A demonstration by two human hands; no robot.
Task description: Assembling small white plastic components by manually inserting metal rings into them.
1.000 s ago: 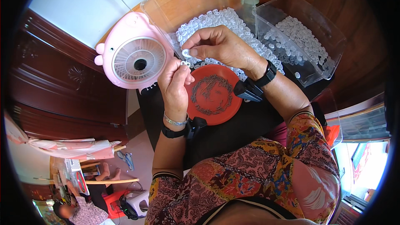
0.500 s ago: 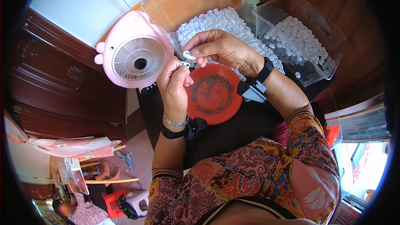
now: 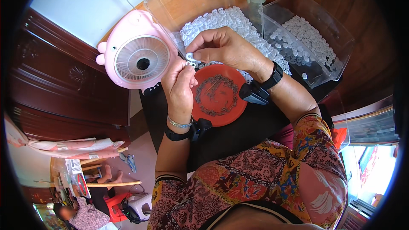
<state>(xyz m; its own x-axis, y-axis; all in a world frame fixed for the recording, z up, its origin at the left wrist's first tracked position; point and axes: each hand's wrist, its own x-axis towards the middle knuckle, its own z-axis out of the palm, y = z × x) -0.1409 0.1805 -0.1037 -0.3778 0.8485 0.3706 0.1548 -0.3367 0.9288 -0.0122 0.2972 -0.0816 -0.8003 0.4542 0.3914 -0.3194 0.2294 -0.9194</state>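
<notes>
- While the left hand [image 3: 180, 86] is up near the fan, its thumb and forefinger are pinched tight on a small white looped plastic piece [image 3: 190, 64], poking out right at the fingertips.
- Right hand [image 3: 230, 50] comes in from the other side, thumb and forefinger clamped on a second white curved plastic piece [image 3: 190, 56], just above the left one. Can't tell if the two bits actually touch, they're that close.
- Just below the right fingers, and to the right of the left ones, sits a round orange-red plastic plate [image 3: 221, 120]. It's got a loose ring of thin grey metal pins [image 3: 218, 79] lying in it, plus some scattered in the middle.
- Behind the right fingers there's a big heap of white plastic pieces [image 3: 228, 19], pretty much the same kind of stuff.
- Off to the right of the fingers, well apart, is a clear plastic box [image 3: 313, 76] with another pile of small white parts [image 3: 309, 36] inside.
- Left of the left fingers: a pink animal-shaped fan [image 3: 128, 27] with a round grille.
- All of that's around a dark table [image 3: 230, 138], which shows below the fingers too.
</notes>
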